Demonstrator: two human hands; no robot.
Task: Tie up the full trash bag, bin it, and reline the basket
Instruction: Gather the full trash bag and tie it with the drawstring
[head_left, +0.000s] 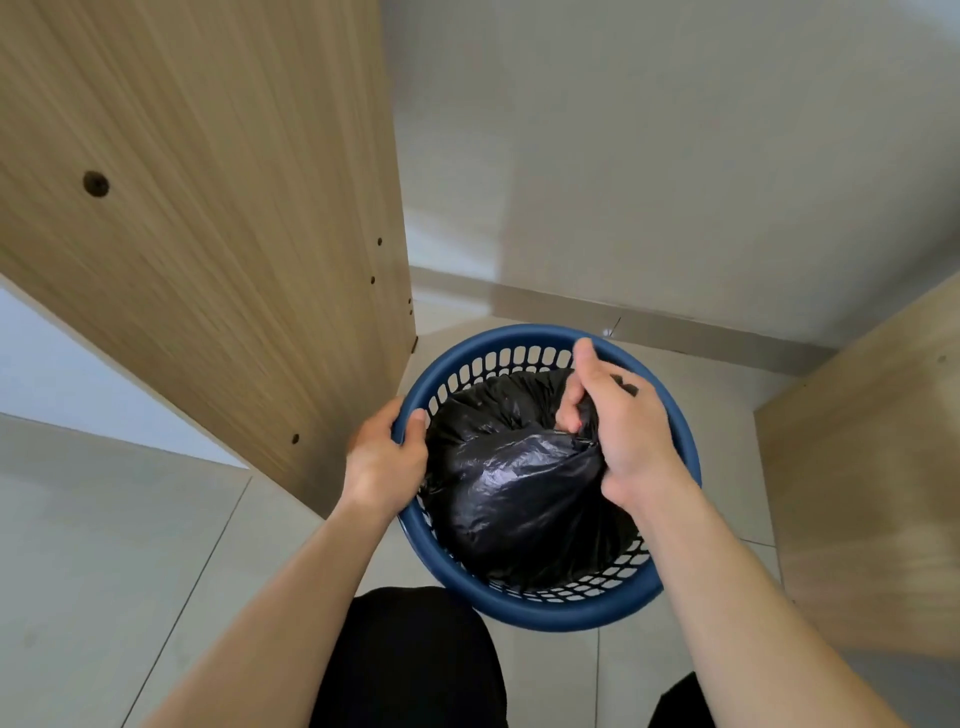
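From the head view, the black trash bag (519, 493) sits inside the blue basket (545, 610) on the floor. The right hand (623, 431) pinches its gathered neck, the best hold; the left hand (387, 457) grips the rim. The film looks soft, slick and probably light. 2 wooden panels (208, 208) crowd left and right.
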